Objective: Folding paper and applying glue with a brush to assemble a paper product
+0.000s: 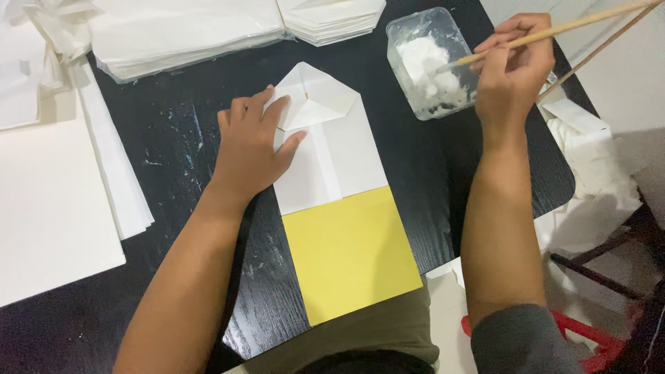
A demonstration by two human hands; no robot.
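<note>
A white folded paper (343, 149) with a pointed top lies on a yellow sheet (350, 256) on the black table (173, 138). My left hand (253, 142) presses flat on the left side of the white paper, fingers spread. My right hand (512, 66) grips a thin wooden stick (554, 31) whose tip dips into a clear plastic tub (429, 62) of white paste at the upper right.
Stacks of white folded paper (180, 31) lie along the far edge, and another pile (332, 17) sits beside them. Large white sheets (48, 201) cover the table's left side. White crumpled material (596, 159) lies off the right edge, with a red object (582, 339) below.
</note>
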